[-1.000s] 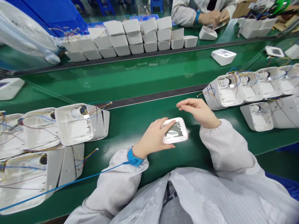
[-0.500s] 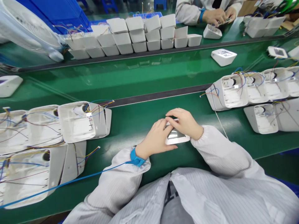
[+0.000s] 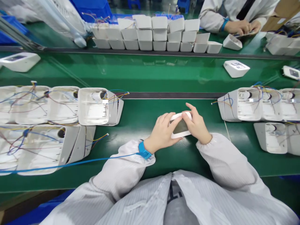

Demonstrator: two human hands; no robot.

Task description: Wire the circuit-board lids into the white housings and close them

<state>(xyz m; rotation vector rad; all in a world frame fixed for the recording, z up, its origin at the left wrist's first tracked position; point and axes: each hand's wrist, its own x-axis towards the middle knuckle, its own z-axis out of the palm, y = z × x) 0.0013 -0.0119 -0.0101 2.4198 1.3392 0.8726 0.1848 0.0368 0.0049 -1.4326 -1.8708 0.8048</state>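
A small white panel [image 3: 180, 128] with a dark window in its face is sitting between both hands, low over the near strip of the green table [image 3: 145, 115], about midway between left and right. The left hand [image 3: 164, 132] is gripping the panel's left edge, fingers curling over the top and thumb pressing underneath. The right hand [image 3: 198, 125] is clasping the right edge, with its fingertips reaching over the far corner. A blue wrist strap [image 3: 143, 150] is wrapping the left wrist, and a blue cord [image 3: 70, 163] is trailing from it to the left across the table.

To the left, a cluster of open white housings [image 3: 92, 106] with coloured wires is lying well apart from the hands. Another row of wired housings [image 3: 239, 104] is lying to the right. Beyond a black strip [image 3: 173, 95], a green belt [image 3: 150, 75] is carrying a closed white unit [image 3: 235, 68] at the far right. Farther off, empty white shells [image 3: 159, 31] are standing stacked in rows. At the far right, a co-worker's hands [image 3: 241, 27] are handling a small part.
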